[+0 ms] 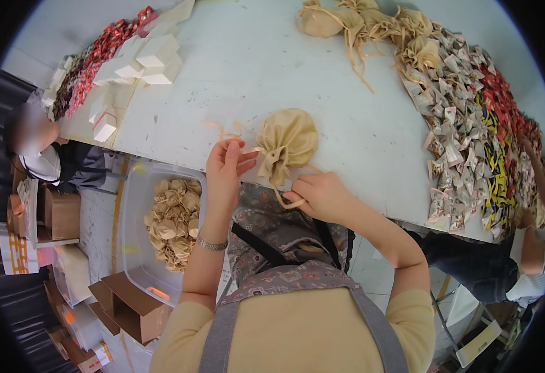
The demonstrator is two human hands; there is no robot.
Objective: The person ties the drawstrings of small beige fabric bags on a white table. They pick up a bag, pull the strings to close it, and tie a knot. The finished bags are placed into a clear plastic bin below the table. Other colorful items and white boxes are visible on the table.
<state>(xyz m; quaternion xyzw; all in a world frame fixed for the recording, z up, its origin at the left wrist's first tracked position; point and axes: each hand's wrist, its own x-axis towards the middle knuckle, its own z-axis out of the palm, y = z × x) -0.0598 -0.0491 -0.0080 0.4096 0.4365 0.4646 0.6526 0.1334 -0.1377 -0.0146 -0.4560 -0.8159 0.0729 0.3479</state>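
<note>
A plump beige drawstring pouch (295,135) lies at the near edge of the white table, its gathered neck facing me. My left hand (228,161) is left of the neck and pinches a ribbon drawstring that runs to it; loose ribbon ends (223,128) curl on the table beyond the fingers. On the other side, my right hand (319,196) is closed around the other ribbon (285,199), which loops below the neck. The neck is bunched nearly shut between the two hands.
Several filled pouches (370,23) lie at the far right. Wrapped sweets (459,154) cover the table's right side, where another person works. White boxes (155,51) stand far left. Below the edge, a clear plastic bin (132,210) holds pouches, near an open cardboard carton (132,303). Someone sits left.
</note>
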